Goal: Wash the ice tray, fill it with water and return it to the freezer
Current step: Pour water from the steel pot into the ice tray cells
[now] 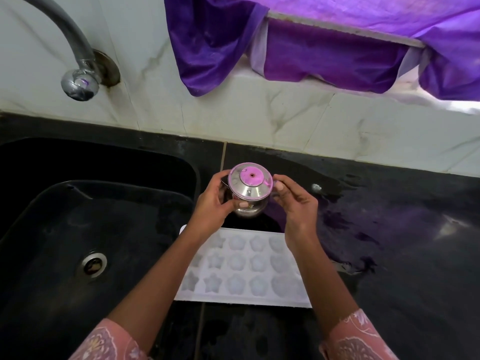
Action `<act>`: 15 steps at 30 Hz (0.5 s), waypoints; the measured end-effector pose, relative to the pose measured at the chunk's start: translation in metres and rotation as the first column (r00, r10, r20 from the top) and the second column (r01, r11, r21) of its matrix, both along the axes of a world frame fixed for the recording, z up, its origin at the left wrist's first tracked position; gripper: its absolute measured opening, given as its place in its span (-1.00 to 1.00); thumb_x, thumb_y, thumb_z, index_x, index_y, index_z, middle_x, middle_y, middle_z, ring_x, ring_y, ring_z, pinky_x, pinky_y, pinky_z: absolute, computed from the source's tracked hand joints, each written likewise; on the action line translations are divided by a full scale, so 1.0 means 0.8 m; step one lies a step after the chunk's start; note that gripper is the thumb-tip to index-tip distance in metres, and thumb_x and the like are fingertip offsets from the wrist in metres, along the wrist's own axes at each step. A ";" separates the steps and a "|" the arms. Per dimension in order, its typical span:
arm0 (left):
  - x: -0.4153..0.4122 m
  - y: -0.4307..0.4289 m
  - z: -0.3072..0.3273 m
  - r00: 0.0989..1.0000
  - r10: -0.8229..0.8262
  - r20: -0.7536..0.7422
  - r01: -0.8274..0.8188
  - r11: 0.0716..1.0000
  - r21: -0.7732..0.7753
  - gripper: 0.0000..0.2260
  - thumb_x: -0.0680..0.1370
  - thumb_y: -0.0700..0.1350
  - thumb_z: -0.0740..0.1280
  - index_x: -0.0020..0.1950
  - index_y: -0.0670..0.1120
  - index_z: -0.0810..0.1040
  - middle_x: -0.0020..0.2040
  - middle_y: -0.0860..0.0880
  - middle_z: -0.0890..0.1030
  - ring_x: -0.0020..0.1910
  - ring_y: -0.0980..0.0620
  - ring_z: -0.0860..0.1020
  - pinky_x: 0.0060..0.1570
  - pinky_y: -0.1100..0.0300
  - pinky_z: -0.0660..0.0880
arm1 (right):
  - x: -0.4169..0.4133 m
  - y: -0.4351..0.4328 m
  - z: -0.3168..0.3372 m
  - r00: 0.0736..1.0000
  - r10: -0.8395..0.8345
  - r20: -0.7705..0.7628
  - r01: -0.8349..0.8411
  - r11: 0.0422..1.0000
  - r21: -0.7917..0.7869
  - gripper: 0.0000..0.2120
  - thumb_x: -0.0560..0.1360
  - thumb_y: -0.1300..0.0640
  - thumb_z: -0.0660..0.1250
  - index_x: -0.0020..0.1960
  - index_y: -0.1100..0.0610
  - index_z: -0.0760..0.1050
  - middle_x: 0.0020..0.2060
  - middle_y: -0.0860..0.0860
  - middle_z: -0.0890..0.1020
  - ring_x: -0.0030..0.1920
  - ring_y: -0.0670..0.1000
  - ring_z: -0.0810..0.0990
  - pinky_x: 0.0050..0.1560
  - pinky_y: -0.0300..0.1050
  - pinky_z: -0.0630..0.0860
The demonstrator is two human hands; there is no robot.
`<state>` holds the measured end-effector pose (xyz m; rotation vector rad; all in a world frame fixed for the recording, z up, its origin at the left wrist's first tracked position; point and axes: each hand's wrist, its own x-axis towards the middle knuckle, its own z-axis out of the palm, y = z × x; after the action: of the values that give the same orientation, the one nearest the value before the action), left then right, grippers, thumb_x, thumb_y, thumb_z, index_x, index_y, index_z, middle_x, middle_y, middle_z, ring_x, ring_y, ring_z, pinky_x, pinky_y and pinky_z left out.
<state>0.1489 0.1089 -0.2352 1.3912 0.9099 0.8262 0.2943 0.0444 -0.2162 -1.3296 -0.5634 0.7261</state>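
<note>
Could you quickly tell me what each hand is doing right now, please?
Left hand: holding the steel jug by its body.
Right hand: gripping the same jug at its right side.

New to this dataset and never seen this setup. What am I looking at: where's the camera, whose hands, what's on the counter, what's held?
There is no robot here. A person wears one wide-angle camera on the head, which looks down at their own two hands. The left hand wraps the body of a small lidded steel jug. The right hand pinches its side, probably at a handle. On the black counter below lies a white ice tray with star and flower moulds, just right of the black sink. A tap and a purple cloth are on the wall behind.
</note>
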 end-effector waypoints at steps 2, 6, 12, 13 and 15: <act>0.002 0.002 -0.002 1.000 0.005 -0.002 -0.005 1.000 0.002 -0.42 0.37 -0.31 0.47 0.24 0.12 0.35 0.21 0.09 0.52 0.25 0.11 0.47 0.30 0.06 0.40 | 0.001 0.004 -0.002 1.000 -0.006 -0.009 0.006 1.000 -0.014 -0.78 0.44 0.29 0.36 0.09 0.29 0.58 0.00 0.15 0.66 0.05 0.06 0.62 0.17 0.04 0.53; 0.005 0.006 -0.004 1.000 0.008 0.005 -0.008 1.000 -0.001 -0.42 0.36 -0.33 0.47 0.22 0.12 0.35 0.18 0.12 0.52 0.24 0.11 0.48 0.31 0.04 0.39 | 0.003 0.007 -0.003 0.999 -0.011 -0.032 0.011 1.000 -0.023 -0.79 0.45 0.31 0.35 0.08 0.28 0.59 0.00 0.16 0.66 0.03 0.05 0.61 0.16 0.00 0.54; 0.008 0.008 -0.005 1.000 -0.010 -0.011 0.010 1.000 0.010 -0.44 0.36 -0.30 0.48 0.19 0.13 0.34 0.16 0.17 0.51 0.23 0.13 0.47 0.31 0.08 0.39 | 0.008 0.005 -0.005 0.999 0.026 -0.039 -0.027 0.999 -0.020 -0.83 0.47 0.28 0.33 0.05 0.21 0.59 -0.04 0.08 0.67 0.00 0.00 0.62 0.10 -0.11 0.56; 0.008 0.009 -0.004 1.000 -0.010 -0.020 0.010 1.000 0.013 -0.44 0.37 -0.31 0.47 0.21 0.11 0.34 0.16 0.15 0.51 0.23 0.12 0.47 0.31 0.06 0.38 | 0.008 0.004 -0.005 0.999 0.033 -0.038 -0.034 0.999 -0.024 -0.82 0.47 0.28 0.33 0.06 0.20 0.59 -0.03 0.07 0.67 0.01 0.00 0.62 0.10 -0.11 0.56; 0.008 0.010 -0.002 0.999 -0.020 -0.048 0.021 1.000 0.019 -0.43 0.37 -0.30 0.47 0.25 0.08 0.33 0.20 0.08 0.52 0.25 0.09 0.47 0.32 0.02 0.37 | 0.010 0.004 -0.005 0.998 0.046 -0.037 -0.047 0.998 -0.033 -0.81 0.48 0.25 0.33 0.08 0.20 0.58 -0.02 0.06 0.66 0.01 -0.02 0.62 0.11 -0.11 0.55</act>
<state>0.1551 0.1172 -0.2366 1.4398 0.9248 0.7913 0.3020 0.0472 -0.2199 -1.3357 -0.5563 0.7994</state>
